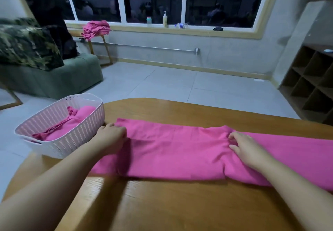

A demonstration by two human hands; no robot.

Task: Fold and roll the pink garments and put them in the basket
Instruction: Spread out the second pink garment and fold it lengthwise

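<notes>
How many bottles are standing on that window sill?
3: a small teal bottle, a tall pump bottle beside it, and a clear plastic bottle lying on its side further right.

A wide white-framed grid window point(162, 2) shows darkness outside. Below it runs a yellowish sill point(198, 31) on a grey wall point(225, 54). Pale floor tiles point(162, 85) reach a green upholstered sofa point(59, 79) and dark wooden cubby shelves point(310, 86).
</notes>
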